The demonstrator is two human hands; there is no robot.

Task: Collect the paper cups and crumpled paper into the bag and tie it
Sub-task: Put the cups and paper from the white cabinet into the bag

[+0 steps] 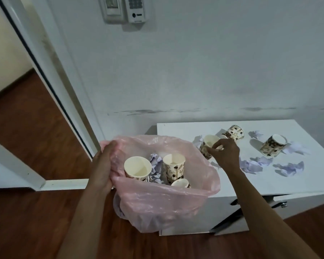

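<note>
A pink plastic bag (163, 204) hangs open at the left edge of a white cabinet top (269, 182). My left hand (103, 165) grips the bag's left rim. Inside the bag stand three coffee-print paper cups (137, 169) and some crumpled paper (155, 165). My right hand (225, 153) pinches the rim of a tilted paper cup (208, 144) on the cabinet, just right of the bag. Two more cups lie on their sides, one further back (235, 132) and one to the right (274, 145). Several crumpled paper balls (251, 165) lie scattered around them.
The cabinet stands against a white wall; its front shows a dark handle (236, 201). Brown wooden floor (36, 221) lies left and in front. A white door frame (51, 81) and open doorway are at the left. An intercom panel (135, 9) hangs on the wall.
</note>
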